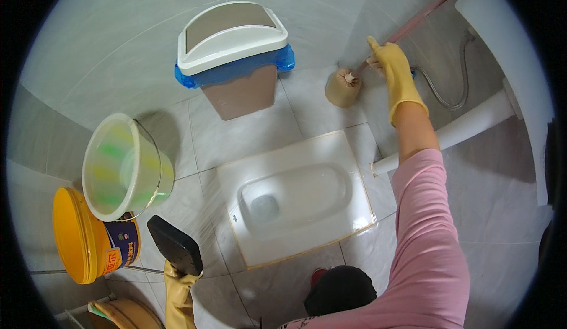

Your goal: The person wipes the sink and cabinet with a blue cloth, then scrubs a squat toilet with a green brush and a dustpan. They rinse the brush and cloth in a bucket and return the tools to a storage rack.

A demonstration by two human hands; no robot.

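Note:
My right hand, in a yellow rubber glove, is closed on the pinkish handle of a plunger near the wall. The plunger's tan cup rests on the tiled floor. My left hand, also gloved, holds a black shower head, from which fine streams of water spray toward the squat toilet. The white squat toilet is set in the floor between my hands, with water showing in its drain hole.
A swing-lid trash bin with a blue liner stands at the back wall. At left are a translucent bucket and a yellow lidded pail. A white drainpipe, a braided hose and a basin are at right.

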